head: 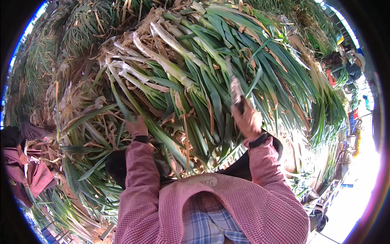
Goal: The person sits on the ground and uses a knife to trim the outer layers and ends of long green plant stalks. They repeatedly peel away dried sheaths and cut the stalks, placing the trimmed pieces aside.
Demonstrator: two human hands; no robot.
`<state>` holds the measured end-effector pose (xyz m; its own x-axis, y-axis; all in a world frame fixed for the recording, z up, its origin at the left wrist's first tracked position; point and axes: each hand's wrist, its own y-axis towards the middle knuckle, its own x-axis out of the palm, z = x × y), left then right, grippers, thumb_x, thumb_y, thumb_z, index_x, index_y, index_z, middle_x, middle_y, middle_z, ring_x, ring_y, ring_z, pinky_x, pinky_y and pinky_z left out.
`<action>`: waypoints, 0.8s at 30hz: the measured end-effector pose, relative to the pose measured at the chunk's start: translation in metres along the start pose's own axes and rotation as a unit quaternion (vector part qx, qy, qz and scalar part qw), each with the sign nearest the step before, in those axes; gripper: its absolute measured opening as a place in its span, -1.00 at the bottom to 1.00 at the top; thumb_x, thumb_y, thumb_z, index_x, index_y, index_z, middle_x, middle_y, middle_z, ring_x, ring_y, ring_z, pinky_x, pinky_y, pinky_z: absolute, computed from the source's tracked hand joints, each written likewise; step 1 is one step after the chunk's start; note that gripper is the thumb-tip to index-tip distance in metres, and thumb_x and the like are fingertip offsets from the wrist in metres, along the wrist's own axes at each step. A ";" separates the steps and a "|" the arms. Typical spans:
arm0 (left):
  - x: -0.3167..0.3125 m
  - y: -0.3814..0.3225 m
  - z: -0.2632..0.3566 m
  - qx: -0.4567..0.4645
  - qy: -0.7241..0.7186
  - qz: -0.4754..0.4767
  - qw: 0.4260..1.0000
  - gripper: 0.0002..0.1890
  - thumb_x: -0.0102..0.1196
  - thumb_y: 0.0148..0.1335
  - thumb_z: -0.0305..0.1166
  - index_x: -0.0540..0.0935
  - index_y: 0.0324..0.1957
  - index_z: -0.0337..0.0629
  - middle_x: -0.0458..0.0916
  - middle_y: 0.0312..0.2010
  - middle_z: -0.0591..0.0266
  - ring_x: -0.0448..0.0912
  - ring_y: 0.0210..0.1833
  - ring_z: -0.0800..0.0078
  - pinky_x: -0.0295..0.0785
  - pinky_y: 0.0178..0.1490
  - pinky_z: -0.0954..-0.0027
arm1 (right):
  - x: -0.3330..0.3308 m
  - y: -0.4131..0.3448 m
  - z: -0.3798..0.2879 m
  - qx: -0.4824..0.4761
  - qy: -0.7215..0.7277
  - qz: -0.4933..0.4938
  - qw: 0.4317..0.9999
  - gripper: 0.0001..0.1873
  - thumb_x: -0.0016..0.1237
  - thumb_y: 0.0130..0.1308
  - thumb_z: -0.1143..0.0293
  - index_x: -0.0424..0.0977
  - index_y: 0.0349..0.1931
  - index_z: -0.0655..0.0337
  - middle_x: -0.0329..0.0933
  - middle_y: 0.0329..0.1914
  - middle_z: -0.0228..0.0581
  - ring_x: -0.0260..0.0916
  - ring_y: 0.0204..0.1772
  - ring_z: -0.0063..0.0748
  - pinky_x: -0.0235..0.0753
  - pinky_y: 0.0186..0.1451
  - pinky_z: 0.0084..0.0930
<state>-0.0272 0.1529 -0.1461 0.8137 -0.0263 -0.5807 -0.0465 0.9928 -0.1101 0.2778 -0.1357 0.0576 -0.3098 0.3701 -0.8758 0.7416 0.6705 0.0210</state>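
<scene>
My left hand, blurred by motion, is closed on the lower end of a long green leaf. That leaf runs up to the white base of a leek-like stalk, whose stem passes just right of the hand. In my right hand is a knife, its blade pointing up and away from me over the leaves. Before me lies a heap of large green onions or leeks, white root ends towards the upper left and green leaves towards the right. Dry brown leaves hang among them.
Stripped leaves and dry husks cover the ground on the left. More bundles rise behind. A co-worker in a red checked garment is at the left edge, other people at the far right. My dark-clad knees flank the near leaves.
</scene>
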 end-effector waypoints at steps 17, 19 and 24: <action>0.048 -0.203 0.110 -0.202 -0.346 -0.429 0.810 -0.79 0.21 0.14 -0.27 0.62 -0.50 -0.19 0.54 -0.62 0.33 0.48 -0.57 0.52 0.36 -0.46 0.44 | 0.128 -0.034 0.022 0.132 0.455 0.017 0.881 -0.47 0.00 0.31 0.12 0.30 0.19 0.20 0.48 -0.29 -0.28 0.40 -0.25 -0.41 0.43 -0.09 -0.44; 0.024 -0.172 0.084 -0.037 -0.278 -0.442 0.852 -0.81 0.19 0.11 -0.29 0.61 -0.53 -0.18 0.53 -0.64 0.33 0.48 -0.58 0.51 0.36 -0.47 0.44 | 0.141 -0.052 -0.005 0.108 0.522 0.054 0.844 -0.54 0.01 0.31 0.19 0.32 0.12 0.23 0.44 -0.29 -0.37 0.33 -0.22 -0.52 0.41 -0.05 -0.47; -0.071 -0.138 0.079 -0.128 -0.185 -0.450 0.864 -0.86 0.14 0.07 -0.35 0.63 -0.42 -0.23 0.57 -0.58 0.30 0.52 -0.56 0.49 0.40 -0.48 0.44 | 0.150 -0.114 -0.064 0.140 0.527 -0.011 0.838 -0.61 0.00 0.29 0.27 0.36 0.07 0.26 0.46 -0.23 -0.30 0.35 -0.20 -0.45 0.40 -0.04 -0.44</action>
<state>-0.0329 0.0274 -0.0257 0.7149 -0.6878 0.1258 0.6132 0.5303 -0.5855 0.1090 -0.1150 -0.0457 -0.5696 0.8209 0.0416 0.7934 0.5623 -0.2332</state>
